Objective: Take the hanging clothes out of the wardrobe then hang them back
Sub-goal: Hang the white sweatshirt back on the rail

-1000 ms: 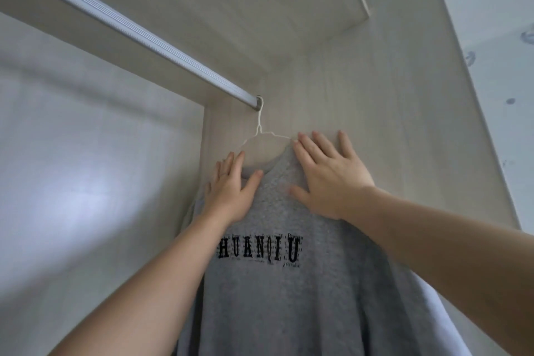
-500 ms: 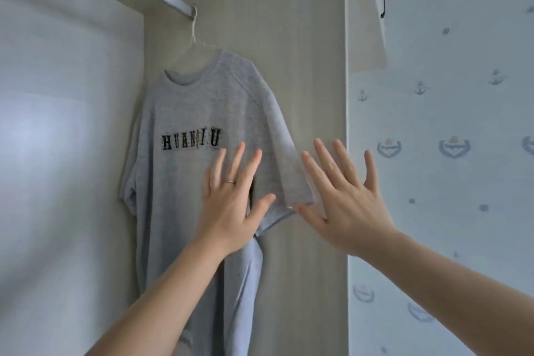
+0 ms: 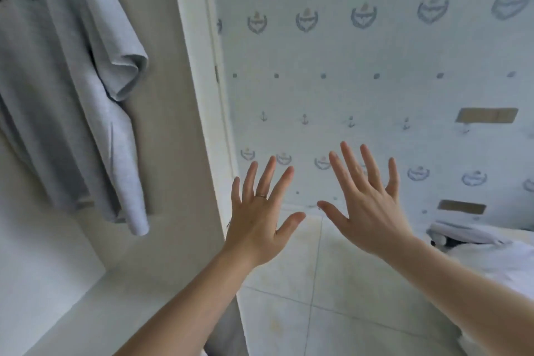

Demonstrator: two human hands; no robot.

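Close against the wardrobe's pale right side panel (image 3: 173, 130), a soft grey marl T-shirt (image 3: 57, 72) is seen hanging inside, black lettering cut off at the top, one short sleeve curled into a loose tube. Both hands are held up empty, well clear of the cloth, fingers straight and fanned: left hand (image 3: 260, 222), thin ring (image 3: 261, 196) worn, and right hand (image 3: 371, 211), before anchor-printed wallpaper (image 3: 361, 72) and glossy floor tiles (image 3: 289, 298).
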